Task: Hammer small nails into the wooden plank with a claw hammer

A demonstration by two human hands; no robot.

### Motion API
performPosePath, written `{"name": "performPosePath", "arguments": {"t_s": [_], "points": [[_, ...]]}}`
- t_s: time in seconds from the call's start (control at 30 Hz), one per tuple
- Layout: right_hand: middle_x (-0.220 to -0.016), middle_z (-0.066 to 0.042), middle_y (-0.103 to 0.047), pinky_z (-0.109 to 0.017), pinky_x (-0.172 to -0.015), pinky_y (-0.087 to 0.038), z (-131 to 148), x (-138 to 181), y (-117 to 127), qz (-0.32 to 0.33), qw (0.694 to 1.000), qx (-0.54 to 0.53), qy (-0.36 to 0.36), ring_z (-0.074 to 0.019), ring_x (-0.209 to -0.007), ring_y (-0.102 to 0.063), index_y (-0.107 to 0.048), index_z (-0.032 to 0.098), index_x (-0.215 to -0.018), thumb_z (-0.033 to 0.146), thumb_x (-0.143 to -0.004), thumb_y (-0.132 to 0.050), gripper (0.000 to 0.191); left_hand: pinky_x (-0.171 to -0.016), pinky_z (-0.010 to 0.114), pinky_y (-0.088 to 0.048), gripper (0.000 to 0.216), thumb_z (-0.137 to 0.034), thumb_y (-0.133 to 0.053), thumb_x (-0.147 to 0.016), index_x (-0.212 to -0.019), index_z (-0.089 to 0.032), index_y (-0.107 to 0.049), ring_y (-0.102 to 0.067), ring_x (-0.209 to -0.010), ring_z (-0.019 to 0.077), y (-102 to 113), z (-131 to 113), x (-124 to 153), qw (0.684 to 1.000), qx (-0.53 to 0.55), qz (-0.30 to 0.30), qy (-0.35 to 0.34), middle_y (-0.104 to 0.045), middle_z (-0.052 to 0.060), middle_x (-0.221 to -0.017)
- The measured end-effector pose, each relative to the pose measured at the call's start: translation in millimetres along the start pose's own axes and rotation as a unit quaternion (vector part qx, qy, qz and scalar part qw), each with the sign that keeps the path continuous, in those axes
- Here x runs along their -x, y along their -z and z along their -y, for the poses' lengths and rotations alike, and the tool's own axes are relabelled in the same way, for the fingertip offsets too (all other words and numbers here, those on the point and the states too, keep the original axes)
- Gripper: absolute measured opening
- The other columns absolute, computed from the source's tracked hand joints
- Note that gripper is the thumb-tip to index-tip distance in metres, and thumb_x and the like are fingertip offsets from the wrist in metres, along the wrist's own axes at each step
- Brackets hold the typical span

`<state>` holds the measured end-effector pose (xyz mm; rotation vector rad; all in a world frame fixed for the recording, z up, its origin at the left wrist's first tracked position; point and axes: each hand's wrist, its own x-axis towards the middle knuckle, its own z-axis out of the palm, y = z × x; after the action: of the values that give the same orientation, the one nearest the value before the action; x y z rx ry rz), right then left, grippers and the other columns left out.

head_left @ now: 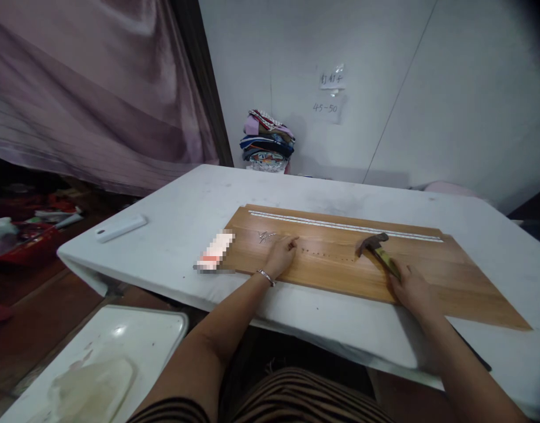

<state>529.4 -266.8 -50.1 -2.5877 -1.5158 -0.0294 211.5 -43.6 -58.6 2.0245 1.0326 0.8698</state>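
My right hand (411,289) is wrapped around the yellow handle of a claw hammer (372,242). The hammer's metal head is over a brown wooden board (428,273), which lies along the front of a white table. My left hand (282,255), with a bracelet at its wrist, is low over the board, its fingers drawn together in a pinch. Whatever they may hold is too small to make out. A row of small nails (326,254) runs rightward across the board from those fingertips. Just left of the hand lies a loose pile of nails (266,236).
Two white strips (340,223) run along the board's far side. A blurred-out phone-like object (214,252) sits at its left end. Further left on the table (164,235) is a white handle-shaped object (121,228). Folded cloths (267,141) are stacked behind; a white stool (150,335) stands lower left.
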Motion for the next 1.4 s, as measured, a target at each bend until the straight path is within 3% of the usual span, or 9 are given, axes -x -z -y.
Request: {"name": "performPosePath", "arguments": {"t_s": [0.3, 0.53, 0.73, 0.9, 1.03, 1.27, 1.4], "points": [[-0.111, -0.018, -0.069, -0.038, -0.076, -0.048, 2.8, 1.3, 1.5, -0.006, 1.000, 0.013, -0.003, -0.0293, -0.089, -0.066, -0.052, 0.015, -0.143, 0.032, -0.102, -0.041, 0.046, -0.086, 0.028, -0.054, 0.045, 0.001, -0.056, -0.078, -0.115, -0.016, -0.075, -0.068, -0.086, 0.0157, -1.2, 3.9, -5.4, 0.999, -0.025, 0.013, 0.030, -0.074, 0.003, -0.092], [-0.113, -0.018, -0.068, -0.038, -0.078, -0.048, 2.2, -0.3, 1.3, 0.001, 1.000, 0.017, -0.010, -0.0296, -0.093, -0.067, -0.051, 0.014, -0.144, 0.032, -0.102, -0.039, 0.047, -0.094, 0.034, -0.052, 0.043, -0.003, -0.057, -0.080, -0.116, -0.018, -0.076, -0.067, -0.100, 0.0217, 6.8, 0.2, -3.5, 0.993, -0.119, 0.014, 0.010, -0.076, 0.007, -0.100], [-0.112, -0.017, -0.068, -0.037, -0.075, -0.048, -0.8, 0.5, -1.8, -0.008, 1.000, 0.020, -0.004, -0.0290, -0.089, -0.067, -0.051, 0.015, -0.144, 0.034, -0.102, -0.039, 0.047, -0.094, 0.033, -0.053, 0.038, -0.004, -0.058, -0.080, -0.111, -0.018, -0.076, -0.068, -0.100, 0.0207, 9.2, 7.3, -3.7, 0.995, -0.096, 0.012, 0.014, -0.076, 0.007, -0.104], [-0.112, -0.017, -0.068, -0.036, -0.075, -0.047, -0.7, 0.1, -1.1, -0.003, 1.000, 0.022, -0.008, -0.0289, -0.091, -0.067, -0.051, 0.016, -0.144, 0.035, -0.103, -0.038, 0.047, -0.089, 0.031, -0.054, 0.037, -0.004, -0.060, -0.080, -0.111, -0.018, -0.076, -0.068, -0.091, 0.0181, 5.6, 13.4, -6.5, 0.999, -0.041, -0.021, 0.023, -0.076, 0.005, -0.095], [-0.111, -0.017, -0.068, -0.037, -0.075, -0.046, -0.2, 0.4, -1.8, -0.016, 1.000, 0.024, -0.006, -0.0283, -0.090, -0.066, -0.052, 0.015, -0.142, 0.031, -0.102, -0.041, 0.044, -0.085, 0.030, -0.055, 0.024, -0.008, -0.063, -0.079, -0.097, -0.018, -0.077, -0.069, -0.086, 0.0169, 1.4, 14.2, -8.6, 0.998, 0.017, -0.033, 0.059, -0.076, 0.004, -0.092], [-0.110, -0.016, -0.068, -0.037, -0.076, -0.046, 0.1, 1.4, -2.3, -0.013, 1.000, 0.012, -0.002, -0.0287, -0.092, -0.066, -0.050, 0.016, -0.143, 0.032, -0.102, -0.042, 0.044, -0.077, 0.030, -0.051, 0.013, -0.012, -0.062, -0.079, -0.080, -0.018, -0.074, -0.067, -0.082, 0.0191, 5.8, 2.4, -2.3, 0.998, -0.038, -0.010, 0.056, -0.075, 0.003, -0.084], [-0.114, -0.017, -0.067, -0.036, -0.077, -0.046, 2.1, 0.8, -0.2, -0.010, 1.000, 0.007, -0.001, -0.0285, -0.095, -0.066, -0.051, 0.016, -0.142, 0.031, -0.102, -0.042, 0.043, -0.075, 0.029, -0.050, 0.012, -0.015, -0.060, -0.079, -0.078, -0.019, -0.071, -0.065, -0.080, 0.0185, 7.4, -1.5, 0.0, 0.998, -0.021, -0.033, 0.053, -0.073, 0.002, -0.081]]}}
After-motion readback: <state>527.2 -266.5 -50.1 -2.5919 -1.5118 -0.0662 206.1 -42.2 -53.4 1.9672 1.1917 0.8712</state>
